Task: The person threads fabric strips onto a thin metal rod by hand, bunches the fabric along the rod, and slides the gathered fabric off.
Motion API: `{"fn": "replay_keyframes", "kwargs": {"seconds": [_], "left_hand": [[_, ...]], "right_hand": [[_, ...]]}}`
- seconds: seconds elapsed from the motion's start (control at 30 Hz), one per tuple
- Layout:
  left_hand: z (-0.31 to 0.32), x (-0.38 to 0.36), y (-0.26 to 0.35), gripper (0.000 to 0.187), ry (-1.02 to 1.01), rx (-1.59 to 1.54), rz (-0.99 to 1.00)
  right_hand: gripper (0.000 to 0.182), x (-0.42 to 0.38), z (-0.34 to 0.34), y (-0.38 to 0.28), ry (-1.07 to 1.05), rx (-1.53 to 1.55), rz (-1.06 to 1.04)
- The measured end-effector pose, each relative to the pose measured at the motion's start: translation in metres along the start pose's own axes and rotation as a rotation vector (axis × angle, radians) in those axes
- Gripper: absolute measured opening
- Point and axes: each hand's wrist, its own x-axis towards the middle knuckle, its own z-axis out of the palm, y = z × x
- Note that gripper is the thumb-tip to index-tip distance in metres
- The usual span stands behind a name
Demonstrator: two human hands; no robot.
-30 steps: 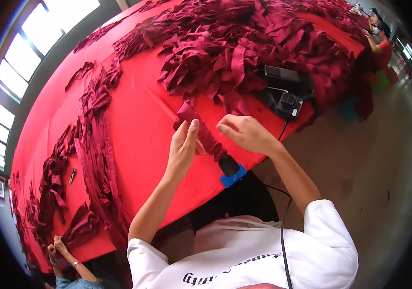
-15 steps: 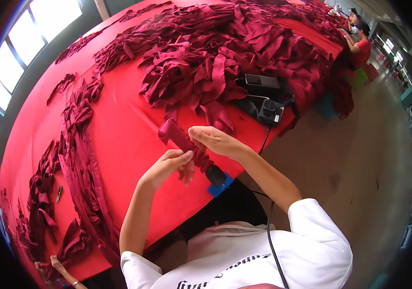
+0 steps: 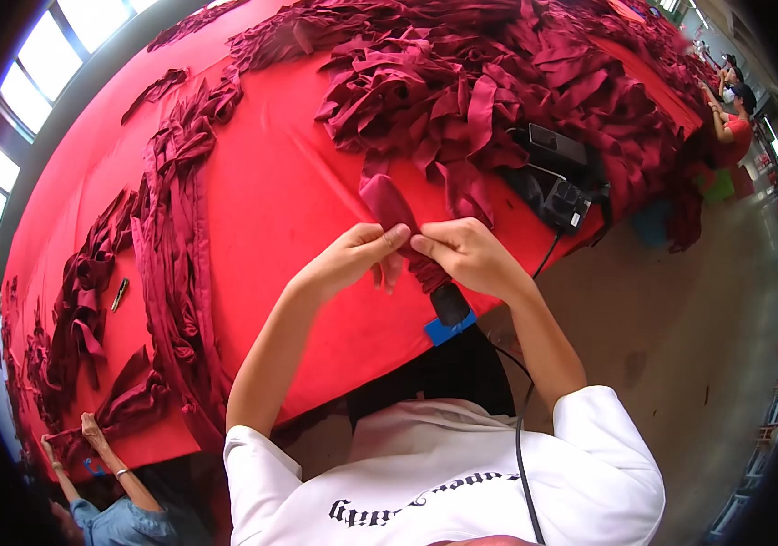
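A maroon fabric tube (image 3: 387, 202) runs between my hands, its smooth end pointing away from me. Nearer to me its cloth is bunched up against a black cylindrical post (image 3: 449, 305), which sits on a blue bracket (image 3: 444, 331) at the table edge. My left hand (image 3: 351, 258) is closed, thumb and fingers pinching the tube's left side. On the right side my right hand (image 3: 469, 257) pinches the same cloth, thumb close to the left thumb. Part of the tube is hidden behind the fingers.
A big heap of maroon strips (image 3: 398, 82) covers the far red table (image 3: 262, 209). To the right lie a black device (image 3: 566, 202) with a cable and a dark box (image 3: 557, 144). A pen (image 3: 120, 294) lies left. Co-workers' hands (image 3: 93, 432) handle cloth lower left; another person (image 3: 737, 127) stands far right.
My right hand has come down beside the left, and both thumbs now nearly meet on the tube. The tube's far end looks narrower and more upright. The view has shifted left.
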Motion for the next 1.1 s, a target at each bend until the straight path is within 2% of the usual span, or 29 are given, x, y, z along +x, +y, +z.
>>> {"fn": "replay_keyframes", "kwargs": {"seconds": [0.07, 0.2, 0.27, 0.3, 0.37, 0.43, 0.5, 0.57, 0.6, 0.7, 0.73, 0.8, 0.87, 0.9, 1.0, 1.07, 1.1], "left_hand": [[-0.002, -0.002, 0.002, 0.055, -0.181, 0.061, -0.059], [0.001, -0.002, -0.002, 0.059, -0.197, 0.170, -0.015], [-0.002, -0.002, -0.002, 0.059, -0.020, 0.253, 0.006], [0.000, -0.001, -0.001, 0.054, 0.064, 0.183, 0.025], [0.005, 0.002, 0.000, 0.051, 0.184, -0.032, 0.089], [0.005, 0.005, -0.002, 0.047, 0.194, -0.075, 0.104], [0.004, 0.005, -0.007, 0.046, 0.152, -0.068, 0.091], [-0.007, 0.000, -0.006, 0.051, -0.108, -0.020, 0.016], [-0.006, -0.004, 0.000, 0.057, -0.148, 0.058, -0.028], [0.001, 0.001, -0.007, 0.062, -0.299, 0.116, -0.041], [0.000, 0.000, -0.008, 0.062, -0.294, 0.111, -0.035], [-0.002, -0.001, -0.007, 0.057, -0.181, 0.262, 0.000], [0.002, 0.001, -0.006, 0.051, 0.031, 0.162, 0.118], [0.003, 0.002, -0.006, 0.051, 0.033, 0.162, 0.117], [0.000, 0.007, -0.006, 0.047, 0.177, -0.122, 0.143], [-0.002, 0.010, -0.013, 0.048, 0.201, -0.097, 0.135], [-0.003, 0.008, -0.013, 0.049, 0.088, -0.064, 0.123]], "right_hand": [[0.031, -0.020, 0.000, -0.013, 0.079, -0.278, -0.046], [0.037, -0.023, -0.008, -0.012, 0.027, -0.221, 0.041], [0.044, -0.017, -0.007, -0.004, 0.082, -0.190, -0.010], [0.044, -0.013, -0.005, -0.001, 0.080, -0.189, -0.013], [0.045, -0.002, 0.002, 0.001, 0.121, 0.017, -0.055], [0.041, 0.006, 0.000, -0.003, 0.058, 0.041, -0.019], [0.034, 0.010, 0.004, -0.002, 0.032, 0.044, 0.028], [0.024, -0.003, 0.002, -0.013, 0.046, -0.092, -0.001], [0.019, -0.010, 0.000, -0.014, 0.029, -0.173, 0.010], [0.020, -0.020, 0.003, -0.005, 0.079, -0.075, -0.012], [0.025, -0.018, -0.003, -0.008, 0.017, -0.075, 0.039], [0.028, -0.012, -0.001, -0.008, 0.038, -0.021, 0.052], [0.034, -0.003, -0.002, -0.005, 0.053, 0.079, 0.133], [0.034, 0.001, 0.001, -0.003, 0.051, 0.080, 0.132], [0.027, 0.013, 0.009, 0.003, 0.053, 0.258, 0.102], [0.025, 0.009, 0.009, 0.001, 0.064, 0.204, 0.111], [0.023, 0.006, 0.009, 0.000, 0.078, 0.147, 0.120]]}}
